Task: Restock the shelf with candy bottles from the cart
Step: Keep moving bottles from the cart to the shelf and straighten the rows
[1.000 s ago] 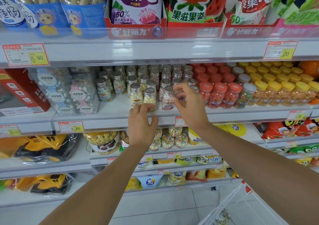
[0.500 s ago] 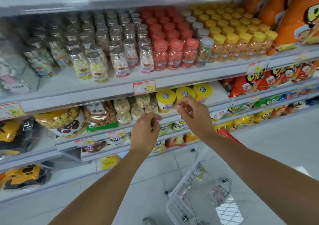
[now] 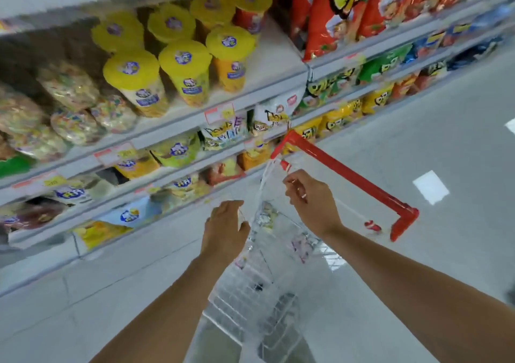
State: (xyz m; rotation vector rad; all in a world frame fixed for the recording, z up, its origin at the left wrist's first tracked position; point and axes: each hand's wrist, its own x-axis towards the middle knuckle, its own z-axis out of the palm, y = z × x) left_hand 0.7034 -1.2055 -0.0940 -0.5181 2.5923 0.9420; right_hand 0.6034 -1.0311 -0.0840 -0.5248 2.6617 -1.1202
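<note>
Both my hands hang over the wire cart (image 3: 250, 301) with its red handle (image 3: 348, 176). My left hand (image 3: 225, 229) is over the cart's left rim, fingers loosely curled, holding nothing. Higher up, just below the handle's near end, my right hand (image 3: 312, 201) also has loosely bent fingers and is empty. Small candy bottles (image 3: 266, 215) lie blurred inside the basket between my hands. The shelf row of candy bottles is out of view.
The shelving on the left carries yellow-lidded tubs (image 3: 184, 70), clear bags of colourful sweets (image 3: 75, 106) and red snack bags (image 3: 334, 14). Lower shelves (image 3: 172, 165) hold yellow and green packets. Grey floor tiles (image 3: 446, 139) stretch out to the right of the cart.
My view has swung down from the candy bottle shelf to the cart. Both hands left the bottles there and came down, empty, over the basket.
</note>
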